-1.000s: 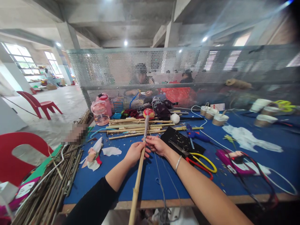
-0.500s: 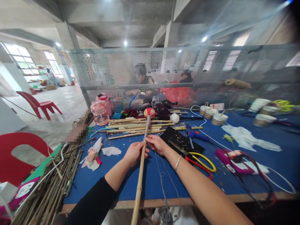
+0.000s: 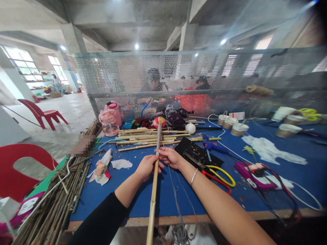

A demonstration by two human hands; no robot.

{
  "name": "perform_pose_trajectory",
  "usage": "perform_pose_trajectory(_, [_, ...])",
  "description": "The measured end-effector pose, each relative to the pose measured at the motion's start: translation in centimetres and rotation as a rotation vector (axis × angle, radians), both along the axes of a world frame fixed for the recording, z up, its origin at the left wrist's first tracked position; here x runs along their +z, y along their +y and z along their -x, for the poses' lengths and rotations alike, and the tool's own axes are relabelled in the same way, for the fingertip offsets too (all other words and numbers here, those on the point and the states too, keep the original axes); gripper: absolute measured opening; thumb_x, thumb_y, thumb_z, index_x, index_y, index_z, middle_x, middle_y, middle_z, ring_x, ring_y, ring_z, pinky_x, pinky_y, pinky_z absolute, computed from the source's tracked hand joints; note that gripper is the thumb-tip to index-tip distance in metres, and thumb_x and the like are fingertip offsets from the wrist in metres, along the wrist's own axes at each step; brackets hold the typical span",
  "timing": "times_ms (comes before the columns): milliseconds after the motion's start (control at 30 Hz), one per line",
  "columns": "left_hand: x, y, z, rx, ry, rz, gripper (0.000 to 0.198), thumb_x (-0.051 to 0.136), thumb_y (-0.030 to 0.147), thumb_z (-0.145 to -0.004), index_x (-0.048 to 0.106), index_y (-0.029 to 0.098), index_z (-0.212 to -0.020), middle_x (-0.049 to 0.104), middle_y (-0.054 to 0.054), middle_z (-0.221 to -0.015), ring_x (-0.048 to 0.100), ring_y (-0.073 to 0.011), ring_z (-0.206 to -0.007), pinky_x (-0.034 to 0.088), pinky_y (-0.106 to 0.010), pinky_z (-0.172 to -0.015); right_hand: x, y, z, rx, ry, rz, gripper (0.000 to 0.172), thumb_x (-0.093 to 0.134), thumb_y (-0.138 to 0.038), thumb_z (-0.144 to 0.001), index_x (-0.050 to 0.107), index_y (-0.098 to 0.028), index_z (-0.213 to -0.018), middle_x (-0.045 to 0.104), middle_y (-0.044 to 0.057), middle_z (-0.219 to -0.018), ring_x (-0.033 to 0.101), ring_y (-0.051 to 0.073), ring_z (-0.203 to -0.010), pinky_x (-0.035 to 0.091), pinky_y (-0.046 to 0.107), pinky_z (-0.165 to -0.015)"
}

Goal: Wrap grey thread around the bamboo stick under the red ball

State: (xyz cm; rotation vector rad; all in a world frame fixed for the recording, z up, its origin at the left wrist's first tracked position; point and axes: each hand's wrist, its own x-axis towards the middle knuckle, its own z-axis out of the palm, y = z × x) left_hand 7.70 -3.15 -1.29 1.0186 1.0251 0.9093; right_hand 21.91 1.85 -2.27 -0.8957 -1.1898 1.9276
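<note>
A long bamboo stick [image 3: 153, 197] runs from below the table edge up to a red and yellow ball [image 3: 159, 122] at its far end. Grey yarn wraps the stick's upper part [image 3: 158, 136] beneath the ball. My left hand [image 3: 149, 166] is closed around the stick just under the wrapping. Close beside it, my right hand [image 3: 168, 156] pinches at the wrapped part, thumb and fingers together. Loose grey yarn [image 3: 176, 197] trails from near my right hand down to a tangle below the table edge.
Scissors [image 3: 217, 175] lie on black cloth right of my hands, near a blue glue gun [image 3: 214, 146]. Bamboo sticks [image 3: 143, 137] and a white ball [image 3: 190, 128] lie behind. Brown sticks [image 3: 53, 197] line the left. People sit beyond a perforated screen [image 3: 122, 75].
The stick's ball end has shifted slightly left, and its near end slightly right. Both hands keep their place with small finger movements.
</note>
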Motion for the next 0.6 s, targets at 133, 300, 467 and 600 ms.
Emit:
perform_pose_trajectory(133, [-0.48, 0.01, -0.05, 0.134, 0.188, -0.066, 0.031, 0.064, 0.043, -0.071, 0.051, 0.015, -0.073, 0.055, 0.002, -0.051, 0.047, -0.0071, -0.036, 0.032, -0.017, -0.036, -0.45, 0.05, 0.35, -0.051, -0.042, -0.011, 0.036, 0.072, -0.036, -0.063, 0.057, -0.013, -0.086, 0.036, -0.010, -0.042, 0.014, 0.001, -0.034, 0.001, 0.018, -0.036])
perform_pose_trajectory(300, [0.02, 0.02, -0.12, 0.155, 0.074, -0.058, 0.029, 0.062, 0.042, -0.073, 0.050, 0.015, -0.071, 0.055, 0.002, -0.053, 0.048, -0.0062, -0.039, 0.038, -0.018, -0.040, -0.21, 0.11, 0.25, 0.049, 0.080, 0.032, 0.035, 0.073, -0.034, -0.064, 0.056, -0.013, -0.087, 0.030, -0.012, -0.043, 0.013, 0.000, -0.035, 0.002, 0.016, -0.036])
perform_pose_trajectory(467, [0.20, -0.18, 0.01, 0.031, -0.027, 0.042, 0.034, 0.051, 0.047, -0.079, 0.055, 0.014, -0.080, 0.059, -0.002, -0.059, 0.051, -0.0090, -0.041, 0.038, -0.020, -0.040, -0.24, 0.13, 0.17, 0.016, 0.038, 0.018, 0.032, 0.072, -0.034, -0.064, 0.054, -0.013, -0.081, 0.047, -0.006, -0.049, 0.016, -0.001, -0.033, 0.001, 0.017, -0.036])
perform_pose_trajectory(600, [-0.26, -0.07, 0.29, 0.150, 0.306, -0.137, 0.033, 0.065, 0.046, -0.068, 0.052, 0.015, -0.067, 0.051, 0.003, -0.049, 0.045, -0.0075, -0.039, 0.029, -0.019, -0.039, -0.71, 0.26, 0.40, -0.044, -0.021, -0.007, 0.033, 0.074, -0.033, -0.061, 0.052, -0.014, -0.077, 0.038, -0.010, -0.044, 0.015, 0.000, -0.033, 0.002, 0.018, -0.035])
